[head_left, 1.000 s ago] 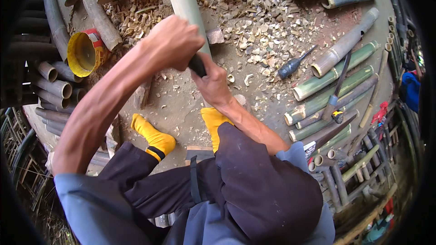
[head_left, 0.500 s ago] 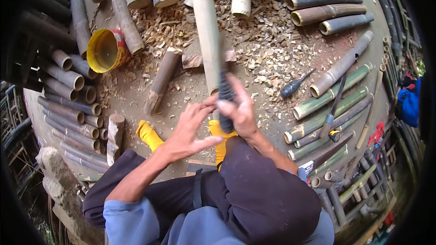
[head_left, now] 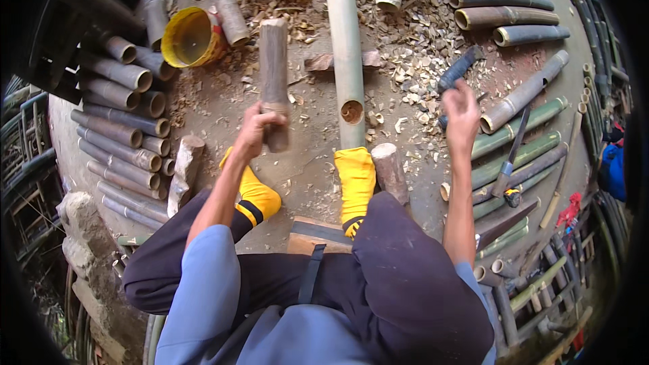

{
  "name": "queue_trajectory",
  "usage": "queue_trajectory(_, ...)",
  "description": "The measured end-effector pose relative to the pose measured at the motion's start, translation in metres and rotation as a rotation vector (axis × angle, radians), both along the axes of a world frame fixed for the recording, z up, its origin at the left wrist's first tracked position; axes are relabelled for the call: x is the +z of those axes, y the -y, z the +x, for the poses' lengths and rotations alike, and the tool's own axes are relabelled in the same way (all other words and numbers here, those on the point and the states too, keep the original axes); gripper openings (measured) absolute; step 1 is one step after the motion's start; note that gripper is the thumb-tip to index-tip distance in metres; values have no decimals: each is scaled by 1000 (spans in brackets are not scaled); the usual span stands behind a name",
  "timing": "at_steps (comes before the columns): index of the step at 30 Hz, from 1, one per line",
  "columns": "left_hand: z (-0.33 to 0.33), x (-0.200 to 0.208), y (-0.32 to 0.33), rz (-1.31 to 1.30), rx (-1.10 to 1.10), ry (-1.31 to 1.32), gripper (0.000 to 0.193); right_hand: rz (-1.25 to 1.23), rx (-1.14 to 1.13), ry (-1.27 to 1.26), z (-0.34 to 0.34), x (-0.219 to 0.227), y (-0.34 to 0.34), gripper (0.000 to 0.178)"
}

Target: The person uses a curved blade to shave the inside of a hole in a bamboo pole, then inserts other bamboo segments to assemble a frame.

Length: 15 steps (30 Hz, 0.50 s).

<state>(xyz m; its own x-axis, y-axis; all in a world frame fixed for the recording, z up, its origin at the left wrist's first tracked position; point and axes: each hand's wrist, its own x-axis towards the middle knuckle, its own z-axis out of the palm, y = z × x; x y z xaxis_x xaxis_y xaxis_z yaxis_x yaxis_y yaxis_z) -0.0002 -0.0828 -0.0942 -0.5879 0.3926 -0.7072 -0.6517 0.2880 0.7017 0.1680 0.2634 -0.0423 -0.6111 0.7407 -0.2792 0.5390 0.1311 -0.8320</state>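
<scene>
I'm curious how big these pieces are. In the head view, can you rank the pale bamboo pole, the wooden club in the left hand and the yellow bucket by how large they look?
1. Pale bamboo pole, clearly the longest.
2. Wooden club, held by the left hand.
3. Yellow bucket, though its look-alike spread makes places two and three unsure; the fisheye lens also bends sizes.

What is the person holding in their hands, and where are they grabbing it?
The left hand grips a short wooden log near its lower end. The right hand reaches over a dark-handled tool on the ground; whether it grips anything cannot be told.

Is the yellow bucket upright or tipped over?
Tipped: the yellow bucket lies on its side, its open mouth showing an empty inside.
</scene>
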Motion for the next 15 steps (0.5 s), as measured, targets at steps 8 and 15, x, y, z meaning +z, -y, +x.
queue_trajectory(8,84,90,-94,577,-43,-90,78,-482,389,-186,27,46,149,66)
queue_trajectory(15,31,97,-103,659,33,56,57,-830,440,-236,33,20,127,74)
